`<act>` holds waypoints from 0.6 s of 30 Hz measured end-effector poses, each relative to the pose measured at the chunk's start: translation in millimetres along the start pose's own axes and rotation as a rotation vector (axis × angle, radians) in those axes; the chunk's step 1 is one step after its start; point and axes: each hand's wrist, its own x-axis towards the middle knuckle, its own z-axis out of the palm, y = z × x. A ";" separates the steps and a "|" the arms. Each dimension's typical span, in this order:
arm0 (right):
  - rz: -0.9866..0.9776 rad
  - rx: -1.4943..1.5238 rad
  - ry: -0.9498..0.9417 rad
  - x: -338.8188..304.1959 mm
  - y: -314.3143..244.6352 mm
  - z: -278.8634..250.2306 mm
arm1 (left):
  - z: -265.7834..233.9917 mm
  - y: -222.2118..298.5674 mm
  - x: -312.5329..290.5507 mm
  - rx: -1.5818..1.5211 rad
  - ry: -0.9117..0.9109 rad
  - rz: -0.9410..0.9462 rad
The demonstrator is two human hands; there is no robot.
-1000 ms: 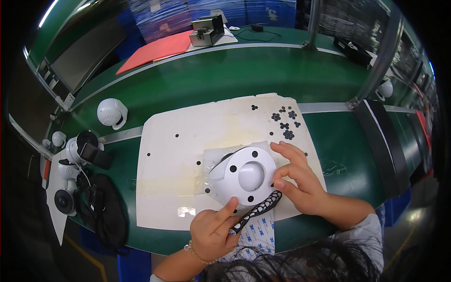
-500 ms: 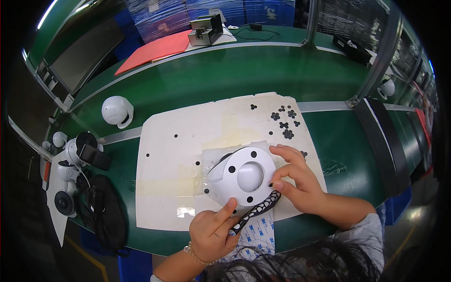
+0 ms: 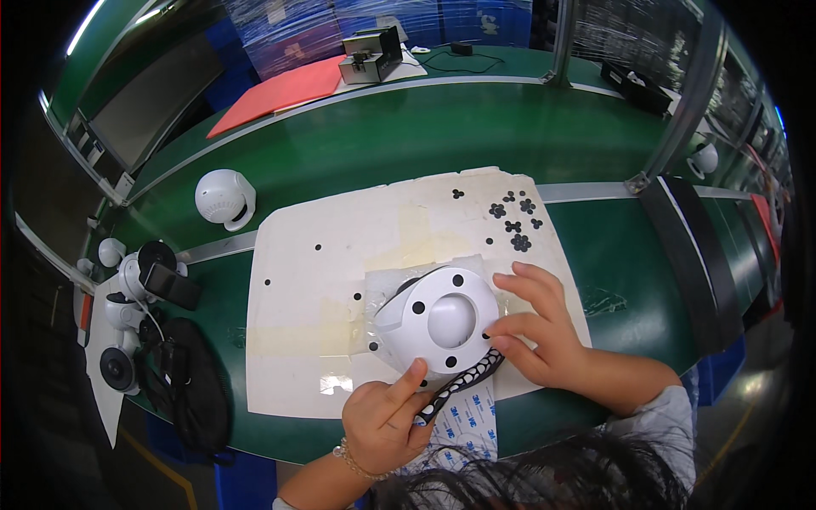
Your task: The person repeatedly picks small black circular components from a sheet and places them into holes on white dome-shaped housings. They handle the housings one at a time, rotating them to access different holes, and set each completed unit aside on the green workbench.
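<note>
A white camera base (image 3: 399, 327) with a round opening lies on a bubble-wrap pad (image 3: 374, 285) in front of me, black round pads on its ring. My left hand (image 3: 387, 421) is closed on a black strip of pads (image 3: 459, 387) with pale round gaps, its index fingertip resting on the base's near edge. At the ring's right edge, my right hand (image 3: 540, 331) pinches a small black round pad (image 3: 487, 335) between thumb and index finger, against the base. Its other fingers are lifted. Printed backing paper (image 3: 467, 421) hangs below the strip.
A cream board (image 3: 297, 340) lies under the work, with black pads (image 3: 521, 243) clustered at its far right. White cameras (image 3: 127, 310) and a black pouch (image 3: 191, 382) are on the left. Another white camera (image 3: 225, 200) stands on the green belt (image 3: 425, 127). A metal post (image 3: 688, 102) rises at right.
My right thumb and index finger have come together at the ring's right edge, over the pad. The white camera on the green belt has shifted right. My left hand stays put.
</note>
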 end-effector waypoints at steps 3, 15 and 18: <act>-0.221 -0.282 0.023 -5.3 5.1 -3.7 | 0.7 -0.3 -0.5 0.005 0.011 0.006; 0.849 1.298 -0.243 17.6 6.9 5.1 | -1.5 -4.3 -3.3 -0.115 -0.043 0.017; 0.819 1.284 -0.008 29.4 31.8 3.2 | -3.7 -2.8 -3.2 -0.158 -0.050 0.082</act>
